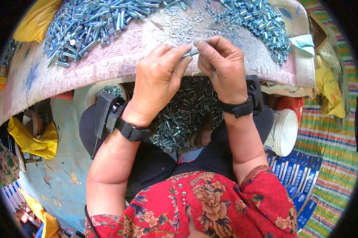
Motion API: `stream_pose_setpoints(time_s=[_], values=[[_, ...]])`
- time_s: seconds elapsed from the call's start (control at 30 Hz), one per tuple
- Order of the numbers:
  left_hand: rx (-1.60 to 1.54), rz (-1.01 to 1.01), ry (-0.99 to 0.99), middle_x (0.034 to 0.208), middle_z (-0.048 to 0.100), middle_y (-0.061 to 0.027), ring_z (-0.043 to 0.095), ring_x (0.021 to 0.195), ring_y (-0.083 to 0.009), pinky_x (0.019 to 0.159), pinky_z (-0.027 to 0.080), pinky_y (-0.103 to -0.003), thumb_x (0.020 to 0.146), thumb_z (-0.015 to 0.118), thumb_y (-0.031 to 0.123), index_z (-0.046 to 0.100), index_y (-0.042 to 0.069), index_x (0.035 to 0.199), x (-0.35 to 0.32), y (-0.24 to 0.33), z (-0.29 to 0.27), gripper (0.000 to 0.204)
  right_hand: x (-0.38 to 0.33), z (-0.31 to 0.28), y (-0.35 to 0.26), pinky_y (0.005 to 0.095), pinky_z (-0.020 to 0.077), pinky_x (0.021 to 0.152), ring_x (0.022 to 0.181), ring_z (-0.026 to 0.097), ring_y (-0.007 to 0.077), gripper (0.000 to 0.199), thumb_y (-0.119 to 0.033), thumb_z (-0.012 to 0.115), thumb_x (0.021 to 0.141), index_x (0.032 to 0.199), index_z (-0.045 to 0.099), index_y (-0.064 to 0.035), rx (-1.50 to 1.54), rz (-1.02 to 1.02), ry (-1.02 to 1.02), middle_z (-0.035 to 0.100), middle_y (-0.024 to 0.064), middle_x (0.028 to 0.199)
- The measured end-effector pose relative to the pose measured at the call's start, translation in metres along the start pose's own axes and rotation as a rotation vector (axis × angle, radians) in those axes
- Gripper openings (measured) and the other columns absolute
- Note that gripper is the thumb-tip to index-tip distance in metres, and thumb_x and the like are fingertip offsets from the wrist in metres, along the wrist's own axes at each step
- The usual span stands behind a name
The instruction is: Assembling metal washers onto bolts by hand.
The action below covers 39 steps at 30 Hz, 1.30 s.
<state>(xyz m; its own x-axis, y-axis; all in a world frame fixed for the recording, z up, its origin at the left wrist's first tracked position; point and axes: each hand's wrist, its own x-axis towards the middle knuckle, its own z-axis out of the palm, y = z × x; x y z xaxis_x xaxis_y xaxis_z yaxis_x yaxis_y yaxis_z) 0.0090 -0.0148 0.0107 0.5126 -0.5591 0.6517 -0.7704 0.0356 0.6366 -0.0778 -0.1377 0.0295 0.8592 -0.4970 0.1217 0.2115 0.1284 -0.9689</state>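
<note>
My left hand (159, 77) is closed in a pinch around a silvery threaded bolt (193, 52), whose end sticks out to the right between the fingertips. Close against that end, my right hand (223, 63) has thumb and fingers pressed together; whatever they grip is hidden. Both hands are over the near edge of a cloth-covered table (125, 55). Just beyond them lie scattered flat washers (181, 33). A heap of bolts (101, 25) spreads at the far left, and a heap of short metal sleeves (262, 23) at the far right.
Below the table edge, between my knees, sits a large pile of small metal fasteners (181, 115). A white bucket (92, 95) with metal parts stands left, another white bucket (286, 133) lies right. Blue-and-white boxes (296, 172) rest on the striped sheet (333, 150).
</note>
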Motion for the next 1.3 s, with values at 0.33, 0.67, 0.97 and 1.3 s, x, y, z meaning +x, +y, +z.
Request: stream_pose_setpoints(time_s=[0.33,0.67,0.97,1.3], values=[[-0.154,-0.051,-0.049,0.076,0.061,-0.0127,0.059,0.070,-0.0287,0.060,0.047,-0.034,0.074,0.062,0.006,0.062,0.004,0.092,0.001,0.001,-0.002,0.018,-0.005,0.003,0.001,0.0174,0.0285,0.043,0.050,0.039,0.0041,0.016,-0.006,0.055,0.083,0.096,0.060,0.0016,0.220,-0.039,-0.005,0.048,-0.0011,0.059],[-0.375,-0.272,-0.107,0.075,0.062,-0.0122,0.062,0.066,-0.0194,0.058,0.047,-0.028,0.077,0.059,0.004,0.060,0.002,0.095,0.000,0.001,-0.004,0.018,-0.010,0.010,0.005,0.0160,0.0348,0.047,0.055,0.046,0.0026,0.017,-0.005,0.060,0.081,0.097,0.062,0.0003,-0.097,-0.176,0.052,0.056,-0.0012,0.067],[-0.612,-0.505,-0.071,0.069,0.060,-0.0017,0.052,0.056,-0.0051,0.050,0.042,-0.020,0.081,0.060,0.009,0.060,0.000,0.094,-0.003,-0.001,-0.009,0.015,0.006,-0.003,-0.009,0.0189,0.0432,0.057,0.065,0.055,0.0061,0.016,-0.007,0.063,0.078,0.092,0.065,-0.0005,-0.381,-0.191,0.092,0.063,0.0011,0.076],[-0.650,-0.578,-0.080,0.065,0.057,0.0015,0.046,0.053,-0.0019,0.046,0.032,-0.016,0.085,0.057,0.014,0.062,0.002,0.085,-0.002,-0.002,-0.007,0.013,0.109,-0.093,0.009,0.0342,0.0489,0.065,0.072,0.063,0.0275,0.025,-0.028,0.064,0.072,0.087,0.065,-0.0076,-1.587,-0.343,0.121,0.064,0.0146,0.078]])
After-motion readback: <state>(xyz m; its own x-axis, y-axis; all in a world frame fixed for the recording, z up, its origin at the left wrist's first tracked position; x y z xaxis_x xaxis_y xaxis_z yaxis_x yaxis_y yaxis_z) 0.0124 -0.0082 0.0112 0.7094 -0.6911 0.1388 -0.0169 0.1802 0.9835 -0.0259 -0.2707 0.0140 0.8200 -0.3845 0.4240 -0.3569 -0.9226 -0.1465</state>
